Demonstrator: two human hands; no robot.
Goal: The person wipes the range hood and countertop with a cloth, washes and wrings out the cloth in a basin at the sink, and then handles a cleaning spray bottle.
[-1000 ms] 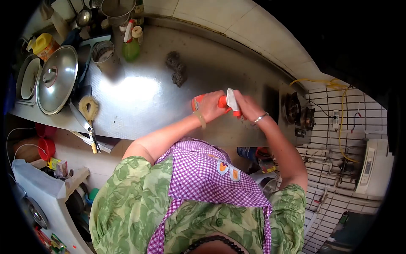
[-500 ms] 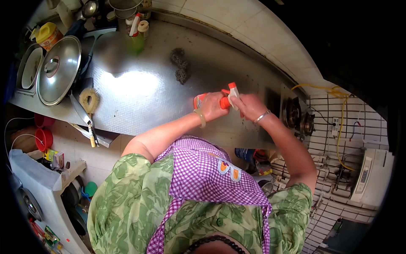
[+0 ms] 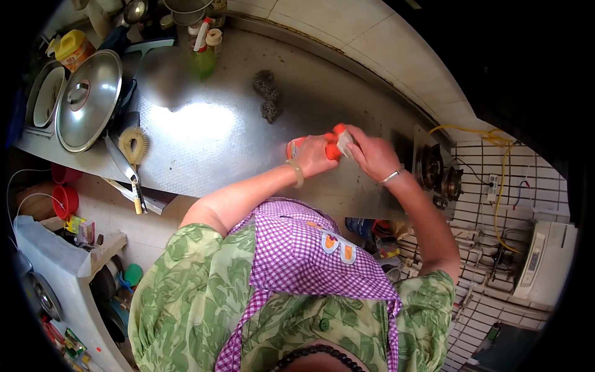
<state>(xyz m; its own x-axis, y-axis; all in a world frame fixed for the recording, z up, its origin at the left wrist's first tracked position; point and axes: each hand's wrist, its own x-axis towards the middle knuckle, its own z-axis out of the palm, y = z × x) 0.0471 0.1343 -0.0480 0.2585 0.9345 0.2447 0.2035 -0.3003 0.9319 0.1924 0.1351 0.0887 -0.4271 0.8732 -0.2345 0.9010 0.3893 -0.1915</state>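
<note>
My left hand (image 3: pixel 315 156) is wrapped around the body of an orange-red spray bottle (image 3: pixel 333 151), held over the steel worktop. My right hand (image 3: pixel 375 159) grips the white and orange trigger head (image 3: pixel 343 142) of that bottle, its fingers partly covering it. Most of the bottle's body is hidden by the left hand; a bit of its label shows to the left. Two dark scouring pads of steel wool (image 3: pixel 268 96) lie on the worktop beyond the hands.
A steel worktop (image 3: pixel 204 155) runs across. Left stand a pot lid (image 3: pixel 90 102), a round brush (image 3: pixel 132 146), a knife (image 3: pixel 121 159) and a yellow tub (image 3: pixel 74 51). A green spray bottle (image 3: pixel 202 61) is at the back. A gas burner (image 3: pixel 429 162) lies right.
My right hand has shifted up and around the trigger head, now covering more of it. The left hand keeps its hold on the bottle, almost in place.
</note>
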